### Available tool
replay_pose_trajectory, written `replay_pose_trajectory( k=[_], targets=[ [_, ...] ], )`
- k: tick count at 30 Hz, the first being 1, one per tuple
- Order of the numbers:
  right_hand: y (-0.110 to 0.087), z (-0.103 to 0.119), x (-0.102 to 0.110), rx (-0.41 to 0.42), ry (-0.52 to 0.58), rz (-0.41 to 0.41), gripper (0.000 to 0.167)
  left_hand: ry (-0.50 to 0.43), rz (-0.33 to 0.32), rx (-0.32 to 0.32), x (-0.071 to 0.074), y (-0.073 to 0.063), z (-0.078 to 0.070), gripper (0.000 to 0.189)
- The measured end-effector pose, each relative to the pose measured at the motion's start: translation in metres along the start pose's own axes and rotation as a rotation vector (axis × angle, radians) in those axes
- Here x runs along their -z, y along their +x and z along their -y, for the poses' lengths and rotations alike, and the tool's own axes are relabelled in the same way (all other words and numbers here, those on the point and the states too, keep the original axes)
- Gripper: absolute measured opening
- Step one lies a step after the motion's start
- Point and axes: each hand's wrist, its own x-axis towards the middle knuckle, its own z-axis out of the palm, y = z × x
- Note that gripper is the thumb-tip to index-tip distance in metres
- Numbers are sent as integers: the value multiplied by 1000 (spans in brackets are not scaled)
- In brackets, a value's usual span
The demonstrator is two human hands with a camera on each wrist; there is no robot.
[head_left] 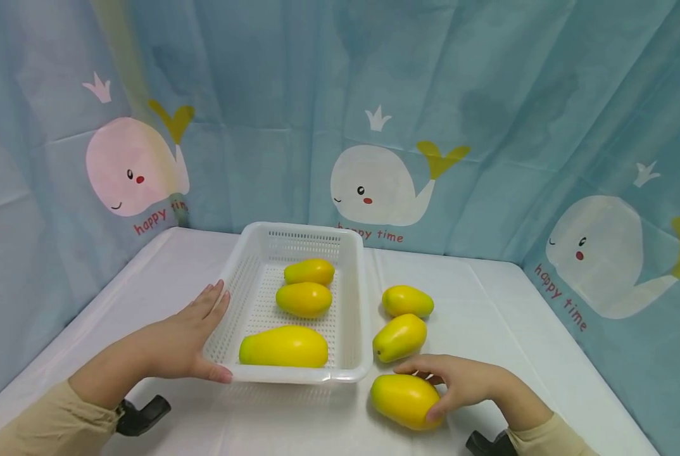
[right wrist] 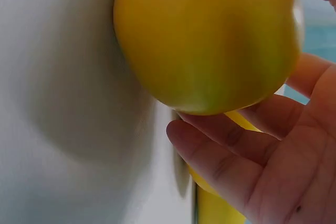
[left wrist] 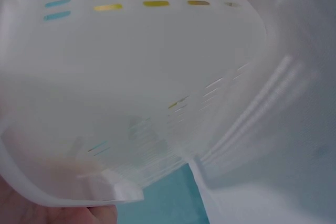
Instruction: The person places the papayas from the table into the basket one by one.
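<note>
A white plastic basket point(head_left: 368, 316) stands on the table with three yellow papayas inside, the biggest papaya point(head_left: 285, 347) lying nearest its front wall. My left hand point(head_left: 183, 342) rests against the basket's near left corner, fingers spread and fairly straight along the side, thumb at the front rim. In the left wrist view the slotted basket wall point(left wrist: 136, 45) fills much of the picture. Right of the basket, my right hand point(head_left: 459, 383) holds a yellow papaya point(head_left: 402, 399), fingers behind it and thumb in front. The right wrist view shows this papaya point(right wrist: 205, 40) close to the white surface.
Two more papayas lie behind the held one: a near papaya point(head_left: 399, 337) and a farther papaya point(head_left: 407, 301). A white cloth point(head_left: 488, 310) covers the table. A blue curtain point(head_left: 271, 158) with printed whales hangs along the back and sides.
</note>
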Motion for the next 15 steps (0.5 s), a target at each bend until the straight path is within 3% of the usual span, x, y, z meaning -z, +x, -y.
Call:
replay_pose_trajectory(
  k=[15],
  targets=[
    [1, -13, -1, -12, 47, -12, 66, -25, 9, 20, -2, 1, 2, 133]
  ],
)
